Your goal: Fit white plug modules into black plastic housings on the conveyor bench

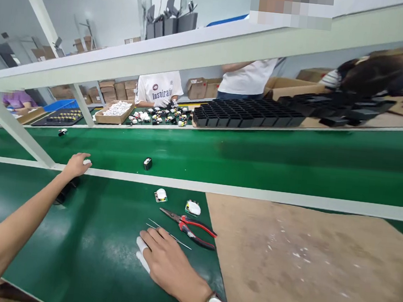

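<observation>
My left hand [78, 164] reaches out to the white rail at the belt's near edge, fingers apart, a white cover on one fingertip; nothing shows in it. My right hand [163, 256] lies palm down on the green table, fingers spread, with white covers on two digits. Just beyond its fingertips lie thin metal rods [175, 238] and red-handled pliers [194, 228]. Two small circuit boards with white tops, one on the left [160, 195] and one on the right [193, 207], rest behind the pliers. A black part [147, 163] stands on the green belt.
Cardboard [298, 260] with white scraps covers the right of the table. A slanted white post [18, 126] stands by my left hand. Dark items [65, 194] lie under my left forearm. Beyond the belt are black trays [248, 112], a box of white parts [114, 112] and several people.
</observation>
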Motion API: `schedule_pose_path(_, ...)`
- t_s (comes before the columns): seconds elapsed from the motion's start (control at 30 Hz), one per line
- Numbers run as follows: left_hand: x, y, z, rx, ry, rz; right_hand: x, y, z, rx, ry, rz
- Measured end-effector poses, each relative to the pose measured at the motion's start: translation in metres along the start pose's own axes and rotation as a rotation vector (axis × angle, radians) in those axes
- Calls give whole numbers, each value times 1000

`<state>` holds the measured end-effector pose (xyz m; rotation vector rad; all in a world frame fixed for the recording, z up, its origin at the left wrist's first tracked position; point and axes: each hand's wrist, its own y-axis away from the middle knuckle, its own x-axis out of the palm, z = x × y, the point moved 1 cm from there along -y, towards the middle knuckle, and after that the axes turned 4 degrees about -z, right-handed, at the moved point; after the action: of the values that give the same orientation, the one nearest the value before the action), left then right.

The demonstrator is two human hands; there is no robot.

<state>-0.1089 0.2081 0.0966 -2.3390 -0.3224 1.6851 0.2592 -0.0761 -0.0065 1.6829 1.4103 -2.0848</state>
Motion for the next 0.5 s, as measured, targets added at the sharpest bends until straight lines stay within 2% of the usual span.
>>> schedule_pose_path(0.17,28,-14,1,-67,-94,112,-5,1,-24,192,186,56)
schedule_pose_path(0.27,35,-20,-7,-82,-118,136,-3,2,-30,227,221,108)
schedule_pose_path(0.4,39,-16,-37,-3,-93,117,-2,3,-28,236,228,123)
schedule_pose_path(0.5,44,13,-74,142,-3,134,-4,2,-26,260,215,132)
